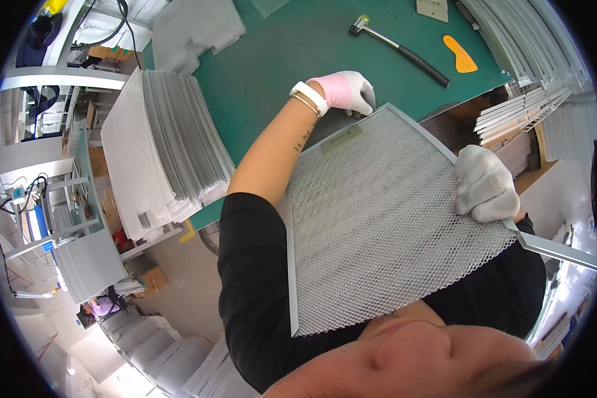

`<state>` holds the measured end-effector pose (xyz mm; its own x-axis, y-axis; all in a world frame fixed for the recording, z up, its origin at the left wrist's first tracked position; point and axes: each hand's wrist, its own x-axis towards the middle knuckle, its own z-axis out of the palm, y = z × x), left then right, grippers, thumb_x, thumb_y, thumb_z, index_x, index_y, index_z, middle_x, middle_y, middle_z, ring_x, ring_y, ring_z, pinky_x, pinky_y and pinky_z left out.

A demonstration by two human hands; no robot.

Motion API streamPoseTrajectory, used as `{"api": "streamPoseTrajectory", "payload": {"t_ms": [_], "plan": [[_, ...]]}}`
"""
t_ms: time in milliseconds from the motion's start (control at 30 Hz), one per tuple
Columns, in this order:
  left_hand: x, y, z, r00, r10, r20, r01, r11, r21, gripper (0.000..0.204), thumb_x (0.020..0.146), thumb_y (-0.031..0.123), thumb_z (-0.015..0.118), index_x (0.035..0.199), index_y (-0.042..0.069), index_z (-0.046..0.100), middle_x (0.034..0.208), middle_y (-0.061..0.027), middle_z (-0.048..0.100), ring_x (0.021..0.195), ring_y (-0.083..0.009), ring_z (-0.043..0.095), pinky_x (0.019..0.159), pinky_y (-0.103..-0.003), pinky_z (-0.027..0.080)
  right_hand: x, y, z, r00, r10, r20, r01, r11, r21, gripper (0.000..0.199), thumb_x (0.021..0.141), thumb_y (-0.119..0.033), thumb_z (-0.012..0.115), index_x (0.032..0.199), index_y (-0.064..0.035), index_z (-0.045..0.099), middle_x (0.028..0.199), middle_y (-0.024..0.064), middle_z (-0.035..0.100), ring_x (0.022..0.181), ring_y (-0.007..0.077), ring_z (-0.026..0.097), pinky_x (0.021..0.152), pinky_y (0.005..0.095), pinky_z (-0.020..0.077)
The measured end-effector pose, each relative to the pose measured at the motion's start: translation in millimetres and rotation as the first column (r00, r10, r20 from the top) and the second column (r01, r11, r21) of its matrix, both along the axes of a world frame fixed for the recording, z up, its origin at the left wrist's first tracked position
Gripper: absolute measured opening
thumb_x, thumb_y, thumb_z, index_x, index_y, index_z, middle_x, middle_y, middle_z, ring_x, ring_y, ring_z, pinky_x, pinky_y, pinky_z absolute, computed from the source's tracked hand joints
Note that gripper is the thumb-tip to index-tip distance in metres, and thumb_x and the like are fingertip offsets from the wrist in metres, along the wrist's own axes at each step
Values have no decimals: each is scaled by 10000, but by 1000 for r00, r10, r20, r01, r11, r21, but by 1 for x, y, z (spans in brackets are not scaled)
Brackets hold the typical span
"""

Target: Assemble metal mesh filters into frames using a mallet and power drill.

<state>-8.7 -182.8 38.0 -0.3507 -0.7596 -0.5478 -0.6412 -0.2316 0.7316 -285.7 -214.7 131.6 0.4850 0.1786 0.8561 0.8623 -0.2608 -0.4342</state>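
Observation:
A square metal mesh filter panel [385,219] with a grey frame on three sides tilts up from the green table toward me. My left hand [348,91], in a pink-and-white glove, grips its far top corner. My right hand [485,186], in a white glove, is closed on the grey frame bar [557,250] along the panel's right edge; the bar sticks out past the panel's near corner.
A thick stack of mesh sheets [159,152] lies on the green table [272,66] to the left. A mallet [398,48] and an orange scraper [459,54] lie at the far side. Bundled grey frame bars [524,109] sit at the right. Another person [99,308] sits far off at lower left.

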Motion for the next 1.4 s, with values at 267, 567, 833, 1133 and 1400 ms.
{"api": "streamPoseTrajectory", "payload": {"t_ms": [267, 567, 833, 1133, 1400], "plan": [[-5, 23, -6, 998, -20, 66, 37, 959, -280, 283, 816, 227, 677, 1021, 42, 739, 967, -99, 744, 890, -234, 698, 817, -340, 543, 6, -5, -11, 998, -14, 67, 8, 997, 81, 88, 813, -79, 636, 763, -53, 569, 954, 127, 678, 700, 198, 620, 606, 352, 466], [45, 100, 67, 860, 29, -510, -222, 920, -322, 529, 958, 379, 590, 1298, -25, 623, 1267, -185, 666, 1148, -289, 642, 1010, -360, 479, 23, -17, 10, 992, -108, -59, 109, 994, 22, 294, 1011, -313, 529, 861, -63, 566, 872, 85, 664, 658, 166, 606, 527, 337, 406], [-38, 213, 130, 483, 406, -775, -562, -535, -631, 341, 930, 281, 708, 873, -17, 552, 703, -166, 594, 624, -295, 638, 601, -418, 549, 82, -42, 7, 858, -337, -389, 485, 780, 395, 209, 960, -60, 557, 1130, 36, 634, 1056, 70, 679, 940, 168, 638, 877, 288, 495], [-44, 182, 136, 699, 328, -635, -437, -507, -743, 149, 823, 47, 715, 774, -37, 601, 662, -151, 641, 543, -256, 631, 520, -335, 518, 96, -59, 4, 976, -187, -114, 217, 897, 384, 311, 993, -301, 618, 1049, 2, 582, 872, 120, 628, 851, 256, 608, 736, 359, 503], [-33, 196, 133, 572, 354, -740, -606, -425, -672, 122, 798, 39, 710, 859, -48, 650, 798, -140, 660, 699, -215, 631, 667, -319, 507, 102, -18, 54, 832, -543, -115, 503, 651, 568, 940, 818, -64, 811, 1550, -74, 222, 960, 73, 617, 845, 140, 626, 748, 272, 523]]}}
